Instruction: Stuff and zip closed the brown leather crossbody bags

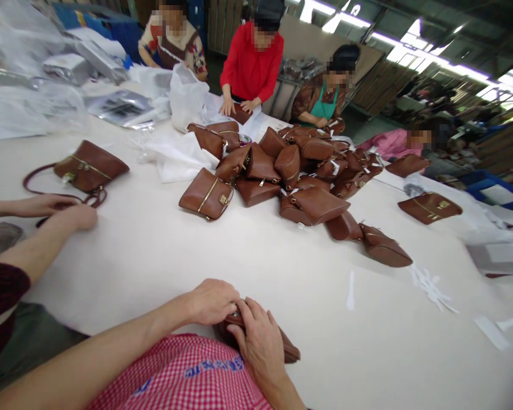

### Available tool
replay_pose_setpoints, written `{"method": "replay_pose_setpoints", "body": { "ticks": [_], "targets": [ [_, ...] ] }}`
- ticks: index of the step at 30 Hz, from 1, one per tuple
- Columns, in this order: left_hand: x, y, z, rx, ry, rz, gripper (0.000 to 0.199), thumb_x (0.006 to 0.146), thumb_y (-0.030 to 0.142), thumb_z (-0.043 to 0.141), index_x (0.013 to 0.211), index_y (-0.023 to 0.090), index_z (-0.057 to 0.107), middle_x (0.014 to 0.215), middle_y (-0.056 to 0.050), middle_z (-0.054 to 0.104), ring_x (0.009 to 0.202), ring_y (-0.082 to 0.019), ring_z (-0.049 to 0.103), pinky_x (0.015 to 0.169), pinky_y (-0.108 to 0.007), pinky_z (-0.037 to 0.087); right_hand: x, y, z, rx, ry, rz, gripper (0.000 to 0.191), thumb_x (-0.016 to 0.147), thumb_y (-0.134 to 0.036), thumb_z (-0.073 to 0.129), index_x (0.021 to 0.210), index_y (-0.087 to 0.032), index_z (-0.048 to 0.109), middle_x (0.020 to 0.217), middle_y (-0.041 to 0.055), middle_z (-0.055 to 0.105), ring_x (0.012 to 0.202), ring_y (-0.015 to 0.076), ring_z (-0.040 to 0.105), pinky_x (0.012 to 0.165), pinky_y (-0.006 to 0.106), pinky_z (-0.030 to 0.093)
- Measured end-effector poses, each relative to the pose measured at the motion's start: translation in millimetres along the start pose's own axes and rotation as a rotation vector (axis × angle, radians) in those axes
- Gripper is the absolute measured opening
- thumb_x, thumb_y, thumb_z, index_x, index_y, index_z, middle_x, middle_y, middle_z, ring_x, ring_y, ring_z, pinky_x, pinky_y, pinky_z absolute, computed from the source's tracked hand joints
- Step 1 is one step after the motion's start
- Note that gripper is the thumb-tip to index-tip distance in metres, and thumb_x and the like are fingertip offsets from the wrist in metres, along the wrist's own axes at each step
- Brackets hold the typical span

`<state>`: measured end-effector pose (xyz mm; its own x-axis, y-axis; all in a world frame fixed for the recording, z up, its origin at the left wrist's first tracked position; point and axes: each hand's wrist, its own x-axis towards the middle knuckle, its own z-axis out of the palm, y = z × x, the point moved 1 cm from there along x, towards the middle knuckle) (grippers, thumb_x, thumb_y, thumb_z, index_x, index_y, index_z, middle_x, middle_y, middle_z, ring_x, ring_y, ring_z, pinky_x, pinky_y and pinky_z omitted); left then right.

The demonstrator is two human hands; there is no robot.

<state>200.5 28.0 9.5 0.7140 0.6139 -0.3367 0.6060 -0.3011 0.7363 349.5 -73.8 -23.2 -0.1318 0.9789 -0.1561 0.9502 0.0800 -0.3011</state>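
A brown leather handbag (288, 348) rests on the white table (154, 267) right in front of me, against my checked apron. My left hand (214, 302) grips its upper edge with curled fingers. Over the bag's near side lies my right hand (260, 336), thumb and fingers bent around it. Both hands meet near the bag's top, and they hide most of it. Beyond them stands a bag with a gold zip and clasp (207, 193), at the near left of a large heap of similar bags (312, 199).
To my left, a co-worker's hands (68, 213) hold the strap of another bag (89, 165). Several people work across the table. White paper strips (431, 287) lie at the right, a single bag (430, 207) behind them. Plastic wrapping (29, 108) is piled at the far left.
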Motion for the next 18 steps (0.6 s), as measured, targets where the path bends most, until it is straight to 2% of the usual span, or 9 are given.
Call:
{"method": "replay_pose_setpoints", "body": {
  "ticks": [3,5,8,12,14,16,18],
  "targets": [
    [2.2,-19.7,-2.1,-0.280,-0.009,-0.027,0.016,0.064,0.020,0.056,0.050,0.021,0.048,0.054,0.002,0.047,0.059,-0.017,0.042,0.067,-0.031,0.040,1.4,1.3,0.5,0.003,0.007,0.013,0.037,0.086,-0.026,0.061,0.123,-0.029,0.055,0.125,0.0062,0.065,0.110,0.0274,0.063,0.095,0.050,0.049],
    [0.4,-37.4,3.7,-0.442,-0.052,-0.077,0.015,0.062,0.024,0.055,0.051,0.021,0.046,0.053,0.004,0.043,0.057,-0.015,0.040,0.064,-0.028,0.039,3.3,1.6,-0.4,0.008,-0.006,0.011,0.034,0.087,-0.026,0.060,0.120,-0.029,0.056,0.124,0.0054,0.066,0.107,0.0262,0.064,0.092,0.046,0.051],
    [-5.4,-61.7,21.9,-0.585,-0.069,-0.159,0.014,0.064,0.030,0.049,0.056,0.021,0.044,0.055,0.005,0.042,0.056,-0.014,0.042,0.058,-0.026,0.040,7.8,-0.9,-1.2,-0.003,-0.037,0.006,0.030,0.086,-0.026,0.061,0.116,-0.029,0.057,0.122,0.0047,0.067,0.106,0.0260,0.064,0.089,0.043,0.051],
    [-11.0,-79.5,47.0,-0.714,0.030,-0.218,0.021,0.067,0.040,0.049,0.061,0.020,0.044,0.059,0.004,0.046,0.060,-0.014,0.047,0.064,-0.028,0.042,17.2,-8.2,-0.3,-0.031,-0.053,-0.005,0.025,0.086,-0.023,0.060,0.110,-0.030,0.059,0.117,0.0035,0.068,0.106,0.0259,0.064,0.090,0.044,0.050],
    [-11.7,-81.3,52.5,-0.739,0.115,-0.202,0.028,0.069,0.047,0.051,0.063,0.020,0.048,0.072,0.000,0.057,0.074,-0.018,0.053,0.075,-0.032,0.045,23.2,-9.7,-2.8,-0.017,-0.070,0.000,0.022,0.086,-0.023,0.060,0.107,-0.029,0.060,0.110,0.0028,0.069,0.102,0.0247,0.065,0.088,0.042,0.050],
    [-12.6,-78.7,53.2,-0.815,0.165,-0.163,0.033,0.072,0.052,0.054,0.071,0.019,0.056,0.098,-0.007,0.066,0.096,-0.022,0.056,0.091,-0.035,0.042,27.2,-6.2,-10.0,0.055,-0.114,-0.022,0.023,0.084,-0.025,0.061,0.107,-0.028,0.060,0.106,0.0023,0.070,0.099,0.0229,0.066,0.087,0.038,0.051],
    [-14.5,-72.9,51.5,-0.948,0.142,-0.121,0.038,0.075,0.055,0.057,0.083,0.018,0.061,0.112,-0.009,0.067,0.107,-0.025,0.055,0.099,-0.038,0.039,25.8,4.6,-21.0,0.158,-0.183,-0.066,0.041,0.079,-0.027,0.066,0.119,-0.028,0.056,0.114,0.0041,0.069,0.103,0.0226,0.065,0.089,0.036,0.051]
  ]
}}
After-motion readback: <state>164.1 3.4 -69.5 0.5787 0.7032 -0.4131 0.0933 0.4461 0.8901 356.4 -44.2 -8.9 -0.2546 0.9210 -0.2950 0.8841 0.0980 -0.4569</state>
